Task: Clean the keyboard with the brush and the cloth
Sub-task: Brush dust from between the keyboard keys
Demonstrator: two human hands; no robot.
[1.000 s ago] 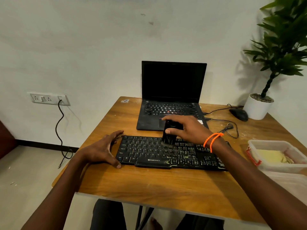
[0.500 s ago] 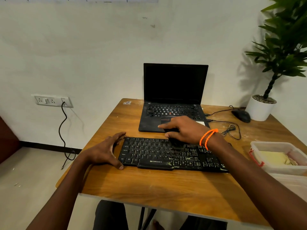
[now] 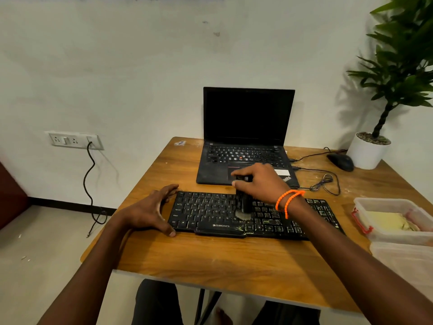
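A black keyboard (image 3: 210, 212) lies across the middle of the wooden table (image 3: 222, 261), its right half smeared with pale grime. My right hand (image 3: 260, 181) grips a black brush (image 3: 243, 205) from above. The brush stands upright with its grey bristles pressed on the keys near the keyboard's middle. My left hand (image 3: 150, 209) rests on the table with fingers spread, thumb and fingers bracing the keyboard's left end. A yellowish cloth (image 3: 384, 221) lies in a clear plastic box (image 3: 365, 207) at the right.
An open black laptop (image 3: 246, 146) sits just behind the keyboard. A mouse (image 3: 341, 161) with loose cables and a potted plant (image 3: 372, 148) stand at the back right. A second translucent lid or box (image 3: 407, 259) is at the right edge.
The brush has swept toward me, from the keyboard's far rows down to its near rows. My left hand has stayed at the keyboard's left end.
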